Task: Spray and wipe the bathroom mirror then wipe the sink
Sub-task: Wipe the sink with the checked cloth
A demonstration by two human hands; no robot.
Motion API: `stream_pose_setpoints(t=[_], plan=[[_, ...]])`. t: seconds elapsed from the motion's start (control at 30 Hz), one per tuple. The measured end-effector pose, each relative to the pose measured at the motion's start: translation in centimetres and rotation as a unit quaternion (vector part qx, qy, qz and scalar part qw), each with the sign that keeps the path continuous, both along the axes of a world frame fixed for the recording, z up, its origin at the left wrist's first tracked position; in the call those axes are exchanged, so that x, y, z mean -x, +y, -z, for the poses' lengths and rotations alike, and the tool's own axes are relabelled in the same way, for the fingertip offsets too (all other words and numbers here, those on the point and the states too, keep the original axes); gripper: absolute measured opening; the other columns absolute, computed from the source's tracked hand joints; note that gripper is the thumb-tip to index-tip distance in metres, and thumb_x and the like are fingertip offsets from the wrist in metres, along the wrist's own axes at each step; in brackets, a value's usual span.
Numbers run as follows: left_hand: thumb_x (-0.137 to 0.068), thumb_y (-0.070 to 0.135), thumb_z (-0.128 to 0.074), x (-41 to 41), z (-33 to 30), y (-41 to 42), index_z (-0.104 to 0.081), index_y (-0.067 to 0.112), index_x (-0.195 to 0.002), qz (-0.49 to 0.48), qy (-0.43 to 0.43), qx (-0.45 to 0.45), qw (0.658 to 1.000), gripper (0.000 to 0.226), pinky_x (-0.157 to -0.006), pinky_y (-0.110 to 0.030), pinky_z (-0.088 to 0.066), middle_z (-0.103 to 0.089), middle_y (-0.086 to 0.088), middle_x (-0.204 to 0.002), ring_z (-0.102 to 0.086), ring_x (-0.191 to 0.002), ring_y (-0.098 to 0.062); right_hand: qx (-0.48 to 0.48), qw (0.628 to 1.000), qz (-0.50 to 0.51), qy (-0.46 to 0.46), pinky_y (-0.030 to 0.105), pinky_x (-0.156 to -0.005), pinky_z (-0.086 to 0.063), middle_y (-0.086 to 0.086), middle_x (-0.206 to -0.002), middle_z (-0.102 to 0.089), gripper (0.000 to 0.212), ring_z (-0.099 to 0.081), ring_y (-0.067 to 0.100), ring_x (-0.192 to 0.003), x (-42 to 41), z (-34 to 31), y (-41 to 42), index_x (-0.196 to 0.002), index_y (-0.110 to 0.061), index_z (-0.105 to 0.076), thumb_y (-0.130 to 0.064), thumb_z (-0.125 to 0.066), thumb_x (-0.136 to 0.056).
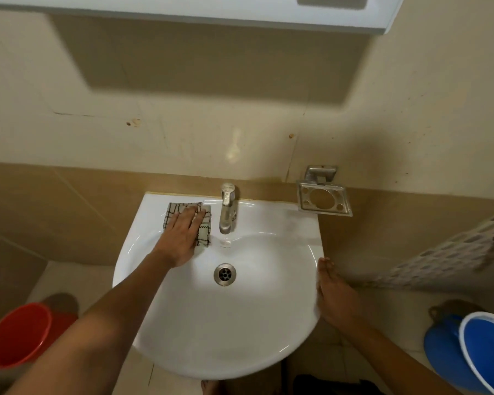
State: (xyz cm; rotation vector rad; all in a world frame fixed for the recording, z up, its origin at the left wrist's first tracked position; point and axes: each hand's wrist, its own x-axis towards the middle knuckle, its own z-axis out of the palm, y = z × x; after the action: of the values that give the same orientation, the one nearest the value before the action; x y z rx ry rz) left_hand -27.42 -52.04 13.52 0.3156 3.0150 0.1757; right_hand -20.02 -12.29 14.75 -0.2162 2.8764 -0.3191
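A white wall-hung sink [268, 323] fills the middle of the view, with a steel drain [224, 274] and a metal tap [227, 208] at its back. A folded checked cloth [204, 229] lies on the sink's back left ledge, left of the tap. My left hand [183, 236] presses flat on the cloth with straight fingers. My right hand [335, 295] rests against the sink's right rim, fingers straight. The bottom edge of the mirror cabinet [211, 12] shows at the top.
A metal soap holder [322, 199] is fixed to the tiled wall right of the sink. A red bucket [17, 334] stands on the floor at lower left, a blue bucket [485, 354] at lower right. A patterned fabric [451, 258] hangs at the right.
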Motion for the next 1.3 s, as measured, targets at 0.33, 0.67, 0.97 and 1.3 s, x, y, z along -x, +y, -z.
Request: stream_pose_setpoints(t=[0.33,0.67,0.97,1.3], plan=[[-0.078,0.024,-0.069,0.3,0.2,0.1,-0.007,0.010,-0.157,0.026,-0.009,0.048,0.998,0.102,-0.122,-0.048,-0.001,-0.009,-0.020,-0.163,-0.006,-0.152,-0.035,-0.028,0.998,0.048,0.009,0.047,-0.106,-0.042,0.024,-0.153,-0.034,0.065,-0.035,0.037,-0.141,-0.1,1.2,-1.6,-0.149,0.002,-0.025,-0.010,-0.054,-0.092],[-0.088,0.049,-0.036,-7.3,1.9,-7.1,-0.017,0.006,-0.154,0.119,-0.082,0.208,0.967,0.081,-0.117,-0.039,0.023,-0.020,-0.023,-0.160,-0.015,-0.150,-0.035,-0.053,0.990,-0.124,0.035,0.048,-0.114,-0.026,0.021,-0.152,-0.035,0.071,-0.036,0.035,-0.140,0.7,1.8,-5.9,-0.145,0.002,-0.035,-0.004,-0.066,-0.082],[-0.073,0.081,0.000,-13.3,1.7,-0.6,0.007,0.014,-0.157,-0.013,-0.313,0.113,0.943,0.107,-0.121,-0.044,0.012,0.013,-0.010,-0.164,0.015,-0.151,-0.024,-0.043,0.985,-0.169,-0.007,0.038,-0.121,-0.001,0.010,-0.163,-0.008,0.056,-0.007,0.023,-0.151,-0.4,2.9,-6.7,-0.154,-0.008,-0.012,-0.031,-0.024,-0.105],[-0.105,0.044,-0.015,-15.6,1.4,12.3,0.014,0.010,-0.155,-0.041,-0.418,-0.070,0.905,0.067,-0.122,-0.045,0.009,0.021,-0.010,-0.162,0.017,-0.151,-0.024,0.014,0.984,-0.177,0.010,0.032,-0.119,0.002,0.012,-0.162,-0.013,0.052,-0.010,0.023,-0.151,-1.8,1.6,-4.2,-0.153,-0.005,-0.022,-0.026,-0.026,-0.105]])
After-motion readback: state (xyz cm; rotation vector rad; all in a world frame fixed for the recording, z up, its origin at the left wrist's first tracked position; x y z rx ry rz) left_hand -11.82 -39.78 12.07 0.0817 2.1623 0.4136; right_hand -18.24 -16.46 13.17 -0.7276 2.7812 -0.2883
